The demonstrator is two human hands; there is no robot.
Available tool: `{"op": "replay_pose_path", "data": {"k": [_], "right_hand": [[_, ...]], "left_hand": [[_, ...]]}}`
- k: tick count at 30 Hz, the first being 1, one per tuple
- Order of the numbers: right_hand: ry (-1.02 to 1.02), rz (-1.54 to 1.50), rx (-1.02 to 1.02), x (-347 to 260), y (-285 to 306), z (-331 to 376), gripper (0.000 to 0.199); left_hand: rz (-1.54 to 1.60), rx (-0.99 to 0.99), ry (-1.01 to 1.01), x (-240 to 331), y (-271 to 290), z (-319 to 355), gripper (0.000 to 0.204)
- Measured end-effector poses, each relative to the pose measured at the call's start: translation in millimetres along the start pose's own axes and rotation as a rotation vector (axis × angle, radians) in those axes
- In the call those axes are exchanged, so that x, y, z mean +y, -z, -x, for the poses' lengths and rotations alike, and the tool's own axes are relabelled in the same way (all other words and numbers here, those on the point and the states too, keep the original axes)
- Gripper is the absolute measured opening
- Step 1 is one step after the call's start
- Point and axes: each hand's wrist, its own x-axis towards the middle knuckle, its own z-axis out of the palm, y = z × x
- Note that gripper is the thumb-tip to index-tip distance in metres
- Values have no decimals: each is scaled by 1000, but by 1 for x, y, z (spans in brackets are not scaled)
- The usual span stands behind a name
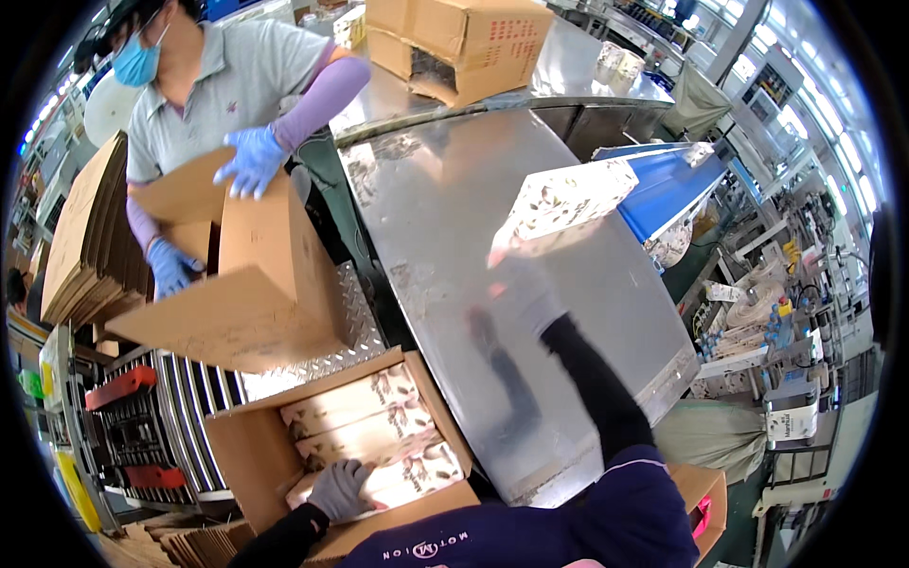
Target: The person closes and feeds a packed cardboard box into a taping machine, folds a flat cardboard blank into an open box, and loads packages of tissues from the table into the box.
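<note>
My left hand (339, 488), in a grey glove, is inside an open cardboard carton (237, 454) at the lower left. Its fingers are closed on the end of the nearest white floral-patterned pack (417, 479). More packs of that kind (355, 402) lie side by side behind it in the carton. Over the steel table, my right hand (527, 298) reaches forward, gloved and blurred by motion, with its bare fingertips apart. Just beyond it is another white floral pack (568, 199), close to the fingertips; whether they touch cannot be made out.
Across from me a co-worker in blue gloves (256, 161) handles an open carton (275, 293). A blue chute (672, 185) meets the steel table (436, 227) at its right. Roller conveyor (194, 407), flattened cartons (85, 237) and a large carton (502, 47) stand around.
</note>
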Motion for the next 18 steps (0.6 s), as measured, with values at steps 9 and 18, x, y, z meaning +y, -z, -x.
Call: {"op": "replay_pose_path", "data": {"k": [9,18], "right_hand": [[-549,785,-361,219,23,-158,52],[-798,459,-298,106,18,-90,110]], "left_hand": [[-185,12,-91,-10,-8,7,79],[-217,11,-106,-5,-4,5,80]]}}
